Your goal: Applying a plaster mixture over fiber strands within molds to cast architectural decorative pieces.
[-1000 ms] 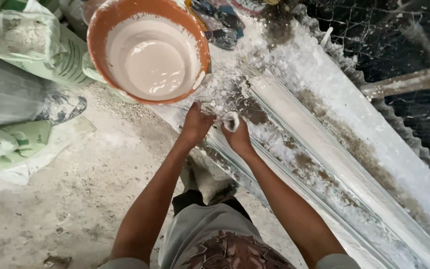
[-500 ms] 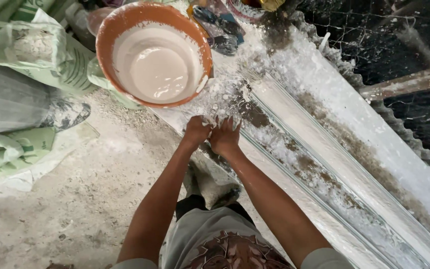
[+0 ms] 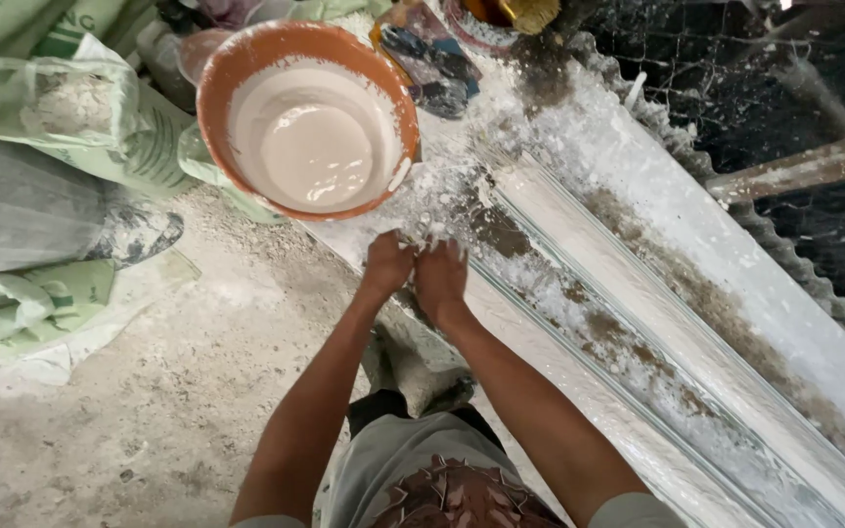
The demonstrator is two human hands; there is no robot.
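Head camera looks straight down on a long white plaster moulding [image 3: 638, 323] that runs diagonally from the upper middle of the frame to the lower right corner, its ridges and channels smeared with wet plaster and brown fibre. Along its far edge runs a corrugated sheet [image 3: 784, 244], with dark wire mesh [image 3: 735, 88] beyond it. Left of the moulding lies a dusty concrete floor [image 3: 100, 430] with green and white sacks [image 3: 80, 117] piled at its upper left corner. An orange basin [image 3: 246, 68] of pale liquid plaster stands just beside the near end of the moulding, its rim coated white. Lower in the frame are the person's grey shorts [image 3: 383, 469] and a plaster-caked foot [image 3: 413, 372]. Both forearms reach forward and meet at the moulding's near end. The left hand [image 3: 386, 266] and the right hand [image 3: 440, 279] are side by side, touching each other, fingers curled down and pressed into the lumpy white plaster [image 3: 432, 200] heaped there, just below the basin. Whether either hand grips anything cannot be told, since the fingertips are hidden in the plaster.
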